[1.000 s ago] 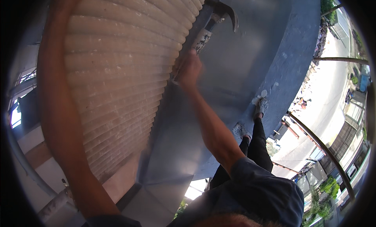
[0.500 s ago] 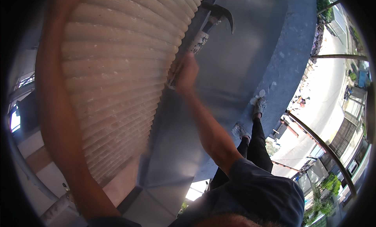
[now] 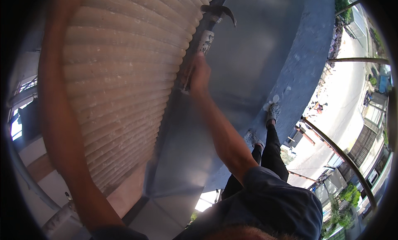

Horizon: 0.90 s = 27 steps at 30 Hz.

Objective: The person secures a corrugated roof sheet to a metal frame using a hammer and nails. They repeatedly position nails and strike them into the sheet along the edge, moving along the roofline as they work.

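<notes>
My right hand (image 3: 200, 74) is closed round the worn, pale-patched handle of a claw hammer (image 3: 206, 41). The hammer's dark head is at the far end of the handle, its curved claw toward the right and its other end close to the edge of the ribbed beige panel (image 3: 120, 70). I cannot tell whether it touches. My left arm (image 3: 62, 111) stretches up along the left side in front of the panel. At the top edge my left hand (image 3: 69, 0) is blurred and cut off, its fingers hidden.
A smooth grey metal sheet (image 3: 248, 45) runs beside the panel, with a bluish ledge (image 3: 300, 61) under my feet in speckled shoes (image 3: 273, 112). Beyond the ledge, far below, lies a bright street (image 3: 348, 95). A dark curved rail (image 3: 340, 151) crosses at the right.
The hammer and my right hand have shifted slightly; the hammer head has swung left, closer to the panel's edge. My left arm has barely moved.
</notes>
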{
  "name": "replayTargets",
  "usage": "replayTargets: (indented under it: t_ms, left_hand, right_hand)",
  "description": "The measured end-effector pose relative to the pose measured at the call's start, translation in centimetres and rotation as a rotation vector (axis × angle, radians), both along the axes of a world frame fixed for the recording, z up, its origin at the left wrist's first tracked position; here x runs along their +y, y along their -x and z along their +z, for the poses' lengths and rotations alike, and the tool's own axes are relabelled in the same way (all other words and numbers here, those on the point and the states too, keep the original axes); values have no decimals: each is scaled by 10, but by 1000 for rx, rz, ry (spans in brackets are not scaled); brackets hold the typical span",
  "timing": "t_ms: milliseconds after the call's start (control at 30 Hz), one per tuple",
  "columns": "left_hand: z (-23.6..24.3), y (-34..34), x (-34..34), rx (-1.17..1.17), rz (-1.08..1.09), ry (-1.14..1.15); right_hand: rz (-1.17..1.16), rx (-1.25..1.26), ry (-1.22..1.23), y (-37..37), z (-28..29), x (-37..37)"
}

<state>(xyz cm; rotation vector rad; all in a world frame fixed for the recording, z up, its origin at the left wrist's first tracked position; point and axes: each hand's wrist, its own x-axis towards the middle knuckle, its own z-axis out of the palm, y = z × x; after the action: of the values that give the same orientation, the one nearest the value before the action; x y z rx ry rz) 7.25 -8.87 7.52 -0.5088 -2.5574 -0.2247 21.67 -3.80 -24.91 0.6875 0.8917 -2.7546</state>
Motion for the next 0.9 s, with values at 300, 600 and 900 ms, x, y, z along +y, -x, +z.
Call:
replayTargets:
  t_ms: [300,600,900]
  left_hand:
    - [-4,-21,-8,119,99,-153]
    - [-310,-237,113,-898,544,-2351]
    - [-429,-416,262,-1309,559,-2463]
  right_hand:
    - [278,-195,-321,-158,-69,157]
    - [668,-810,-360,-304,-161,319]
    - [947,-597,-821,-359,-260,427]
